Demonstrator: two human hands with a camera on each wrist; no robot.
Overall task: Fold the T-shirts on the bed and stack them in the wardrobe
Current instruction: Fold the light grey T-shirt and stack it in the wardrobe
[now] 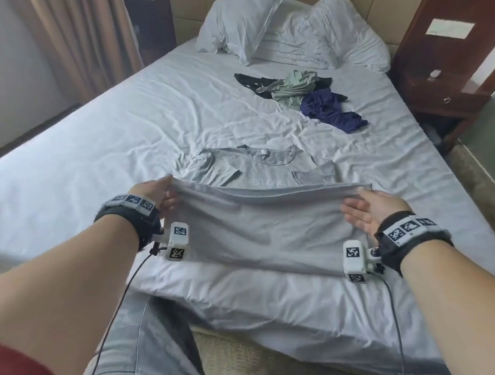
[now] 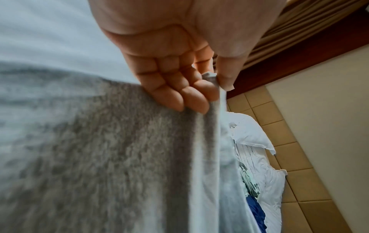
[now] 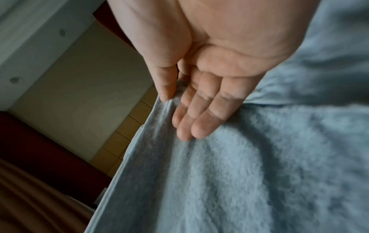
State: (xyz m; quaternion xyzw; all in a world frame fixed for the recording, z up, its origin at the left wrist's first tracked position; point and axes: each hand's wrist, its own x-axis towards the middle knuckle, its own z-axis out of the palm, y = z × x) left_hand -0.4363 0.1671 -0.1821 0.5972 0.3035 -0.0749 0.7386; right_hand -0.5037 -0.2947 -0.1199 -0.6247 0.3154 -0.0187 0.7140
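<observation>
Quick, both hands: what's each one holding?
Left hand: pinching the lifted hem of the grey T-shirt.
Right hand: pinching the same hem, other corner.

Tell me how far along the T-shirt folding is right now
Early. Done: the grey T-shirt lies on the bed with both sleeves folded in. In hand: the left hand and right hand each pinch a corner of its hem, lifted toward the collar. Left: the black, green and navy pile lies unfolded near the pillows. No folded shirts or wardrobe are in view.
</observation>
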